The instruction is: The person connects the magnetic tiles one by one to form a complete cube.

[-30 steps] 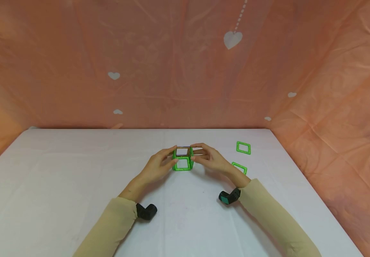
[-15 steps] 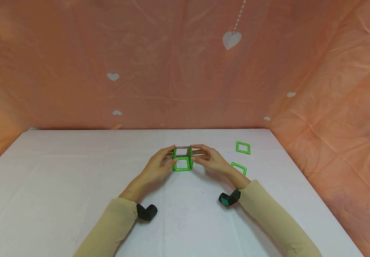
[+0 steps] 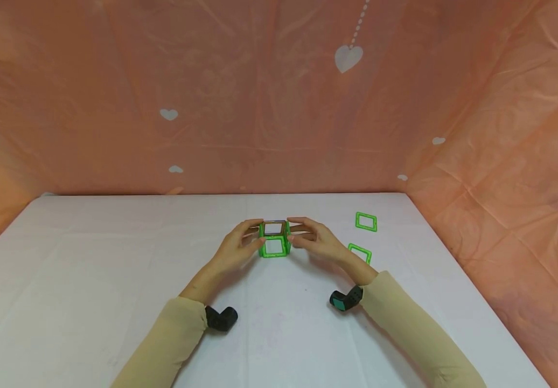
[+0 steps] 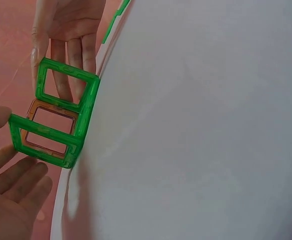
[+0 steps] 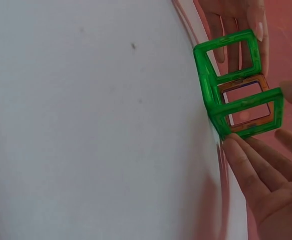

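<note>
A partly built box of square magnetic tiles (image 3: 274, 255) stands on the white table between both hands. One green tile lies flat as its base, two green tiles rise at the sides, and an orange tile (image 4: 40, 106) stands at the back. The top and front have no tile. My left hand (image 3: 232, 249) holds the left green side tile (image 4: 45, 131), thumb at its near edge and fingers farther back. On the other side, my right hand (image 3: 320, 241) holds the right green side tile (image 5: 276, 117) between thumb and fingers.
Two loose green square tiles lie to the right: one (image 3: 366, 229) farther back, another (image 3: 359, 248) just beyond the right wrist and partly covered by the forearm. Orange cloth (image 3: 259, 134) with pale hearts hangs behind the white table (image 3: 90, 269).
The left fingers have shifted very slightly at the left side tile. Otherwise both hands and the tile box stay in nearly the same place.
</note>
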The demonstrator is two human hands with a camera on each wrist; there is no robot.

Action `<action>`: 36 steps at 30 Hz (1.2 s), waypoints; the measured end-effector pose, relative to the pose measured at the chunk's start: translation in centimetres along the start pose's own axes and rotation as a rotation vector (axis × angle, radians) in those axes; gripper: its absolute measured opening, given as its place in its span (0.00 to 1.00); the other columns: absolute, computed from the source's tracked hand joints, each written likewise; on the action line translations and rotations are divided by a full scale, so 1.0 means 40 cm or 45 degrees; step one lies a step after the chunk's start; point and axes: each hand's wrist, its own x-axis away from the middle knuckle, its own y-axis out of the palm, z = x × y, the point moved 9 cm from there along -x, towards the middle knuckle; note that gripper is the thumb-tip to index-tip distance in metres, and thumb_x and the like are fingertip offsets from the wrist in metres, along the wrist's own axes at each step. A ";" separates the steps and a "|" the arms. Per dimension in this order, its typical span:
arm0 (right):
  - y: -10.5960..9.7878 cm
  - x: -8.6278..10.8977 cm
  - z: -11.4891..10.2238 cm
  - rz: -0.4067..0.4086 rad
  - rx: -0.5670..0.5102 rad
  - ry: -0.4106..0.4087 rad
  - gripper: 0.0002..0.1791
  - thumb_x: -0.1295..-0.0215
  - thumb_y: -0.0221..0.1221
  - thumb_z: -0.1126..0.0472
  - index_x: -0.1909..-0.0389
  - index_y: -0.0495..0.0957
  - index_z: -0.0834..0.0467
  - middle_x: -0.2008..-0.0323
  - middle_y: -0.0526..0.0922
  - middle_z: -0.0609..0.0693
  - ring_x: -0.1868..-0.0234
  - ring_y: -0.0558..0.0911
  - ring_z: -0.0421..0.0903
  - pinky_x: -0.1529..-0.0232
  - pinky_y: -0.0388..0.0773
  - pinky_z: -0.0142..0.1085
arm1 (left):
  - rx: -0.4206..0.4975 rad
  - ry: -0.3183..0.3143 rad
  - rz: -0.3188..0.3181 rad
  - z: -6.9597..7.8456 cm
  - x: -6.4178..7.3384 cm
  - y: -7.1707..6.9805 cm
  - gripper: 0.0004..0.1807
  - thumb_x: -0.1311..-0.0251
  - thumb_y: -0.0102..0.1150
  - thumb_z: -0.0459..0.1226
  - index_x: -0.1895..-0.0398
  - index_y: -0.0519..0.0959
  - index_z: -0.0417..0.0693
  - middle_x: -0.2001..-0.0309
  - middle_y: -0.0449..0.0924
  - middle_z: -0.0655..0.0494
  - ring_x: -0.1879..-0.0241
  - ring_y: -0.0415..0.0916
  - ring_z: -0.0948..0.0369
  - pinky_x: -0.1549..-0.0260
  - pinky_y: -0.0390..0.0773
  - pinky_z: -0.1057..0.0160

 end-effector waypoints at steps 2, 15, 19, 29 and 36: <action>-0.001 0.001 0.003 0.014 -0.009 0.021 0.29 0.33 0.56 0.65 0.33 0.62 0.67 0.40 0.71 0.69 0.43 0.76 0.64 0.50 0.80 0.43 | 0.025 -0.013 -0.002 0.000 0.000 0.000 0.25 0.36 0.55 0.30 0.36 0.65 0.34 0.38 0.69 0.35 0.37 0.68 0.42 0.37 0.68 0.50; -0.005 0.006 0.008 0.000 -0.086 0.064 0.28 0.34 0.57 0.66 0.35 0.64 0.67 0.43 0.73 0.72 0.57 0.84 0.62 0.58 0.83 0.46 | 0.059 0.048 -0.010 0.009 -0.001 0.004 0.26 0.35 0.54 0.30 0.36 0.64 0.31 0.40 0.70 0.32 0.37 0.68 0.42 0.37 0.68 0.50; -0.003 0.003 0.008 -0.012 -0.092 0.066 0.28 0.34 0.57 0.66 0.34 0.64 0.67 0.43 0.72 0.72 0.56 0.84 0.62 0.58 0.83 0.46 | 0.066 0.067 0.004 0.009 -0.002 0.002 0.25 0.35 0.54 0.30 0.36 0.64 0.29 0.41 0.71 0.31 0.39 0.69 0.42 0.38 0.69 0.49; -0.005 0.001 -0.003 0.011 -0.077 0.043 0.26 0.35 0.57 0.67 0.37 0.66 0.68 0.45 0.74 0.71 0.54 0.83 0.61 0.58 0.83 0.45 | 0.003 0.074 0.048 0.007 -0.002 -0.002 0.24 0.36 0.54 0.30 0.38 0.66 0.29 0.44 0.72 0.33 0.42 0.72 0.42 0.40 0.71 0.49; -0.016 -0.001 -0.009 0.063 -0.002 -0.014 0.19 0.36 0.57 0.67 0.46 0.73 0.70 0.50 0.78 0.70 0.55 0.83 0.61 0.57 0.83 0.46 | -0.013 0.060 0.103 0.006 0.000 -0.011 0.24 0.37 0.56 0.30 0.39 0.68 0.30 0.48 0.74 0.35 0.46 0.74 0.43 0.43 0.73 0.50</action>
